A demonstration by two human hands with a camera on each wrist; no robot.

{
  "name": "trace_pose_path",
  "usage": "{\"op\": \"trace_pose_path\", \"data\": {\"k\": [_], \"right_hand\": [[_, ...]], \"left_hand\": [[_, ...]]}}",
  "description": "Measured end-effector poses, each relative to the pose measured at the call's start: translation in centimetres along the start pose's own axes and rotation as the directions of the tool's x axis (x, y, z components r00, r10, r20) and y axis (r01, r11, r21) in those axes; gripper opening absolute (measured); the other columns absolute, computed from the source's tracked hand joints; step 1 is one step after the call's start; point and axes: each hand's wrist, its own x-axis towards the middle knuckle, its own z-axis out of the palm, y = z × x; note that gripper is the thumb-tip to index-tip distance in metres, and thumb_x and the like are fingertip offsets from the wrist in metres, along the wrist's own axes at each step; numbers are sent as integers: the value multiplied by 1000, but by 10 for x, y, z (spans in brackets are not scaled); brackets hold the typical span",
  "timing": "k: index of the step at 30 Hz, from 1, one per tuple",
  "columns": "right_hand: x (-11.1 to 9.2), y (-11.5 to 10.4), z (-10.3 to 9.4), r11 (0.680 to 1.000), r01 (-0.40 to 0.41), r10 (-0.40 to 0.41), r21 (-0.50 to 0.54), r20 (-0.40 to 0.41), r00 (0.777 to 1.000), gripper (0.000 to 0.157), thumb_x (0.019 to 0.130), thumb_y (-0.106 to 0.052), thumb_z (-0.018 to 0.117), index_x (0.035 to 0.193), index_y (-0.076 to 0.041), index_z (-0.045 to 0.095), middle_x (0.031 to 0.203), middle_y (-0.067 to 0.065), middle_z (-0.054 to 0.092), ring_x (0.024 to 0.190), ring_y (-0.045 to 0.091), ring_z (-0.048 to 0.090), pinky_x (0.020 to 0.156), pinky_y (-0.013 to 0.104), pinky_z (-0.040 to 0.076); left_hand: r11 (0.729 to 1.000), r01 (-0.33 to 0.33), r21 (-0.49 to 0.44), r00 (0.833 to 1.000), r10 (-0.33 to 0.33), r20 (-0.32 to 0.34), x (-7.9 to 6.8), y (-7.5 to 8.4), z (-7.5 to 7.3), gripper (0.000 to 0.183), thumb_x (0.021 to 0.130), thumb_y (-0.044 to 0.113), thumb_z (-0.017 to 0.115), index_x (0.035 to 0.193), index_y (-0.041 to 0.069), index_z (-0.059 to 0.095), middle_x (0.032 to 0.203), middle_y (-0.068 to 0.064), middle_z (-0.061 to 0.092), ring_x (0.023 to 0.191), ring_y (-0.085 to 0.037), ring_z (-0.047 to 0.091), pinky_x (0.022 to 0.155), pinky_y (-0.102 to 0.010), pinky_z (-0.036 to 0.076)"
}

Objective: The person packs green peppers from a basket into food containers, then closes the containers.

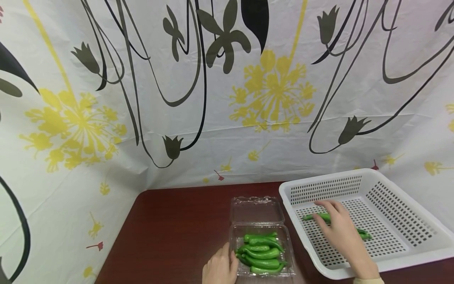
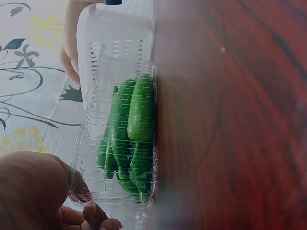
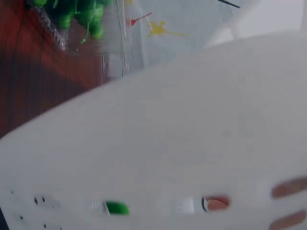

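Observation:
At the table's front, a clear plastic clamshell box (image 1: 261, 224) stands with its lid folded back. Several green peppers (image 1: 262, 252) lie side by side in it. My left hand (image 1: 220, 265) grips the box's left edge; in the left wrist view, thumb and curled fingers (image 2: 93, 213) are at its rim. Over the white basket (image 1: 320, 178), my right hand (image 1: 341, 232) is lowered with thumb and fingers spread about a green pepper (image 1: 322, 216), not closed on it. More green pepper (image 1: 364, 234) shows beyond the wrist. In the right wrist view the basket wall (image 3: 168, 120) hides most of that hand.
The basket has slotted walls and a perforated floor, and stands right beside the box on the dark red table (image 1: 170, 232). Behind the table hangs a white patterned cloth (image 1: 220, 150), which also covers the left side.

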Motion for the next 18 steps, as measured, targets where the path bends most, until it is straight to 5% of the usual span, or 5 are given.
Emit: {"op": "trace_pose_path", "data": {"k": [18], "right_hand": [[-2, 11, -4, 998, -61, 62, -19, 63, 996, 41, 91, -8, 72, 128, 3, 59, 123, 30, 52, 113, 51, 49, 87, 68, 40]], "left_hand": [[1000, 12, -5, 999, -12, 32, 1, 0, -2, 14, 88, 17, 67, 101, 11, 69, 70, 5, 59, 59, -23, 65, 43, -37, 43]]}}
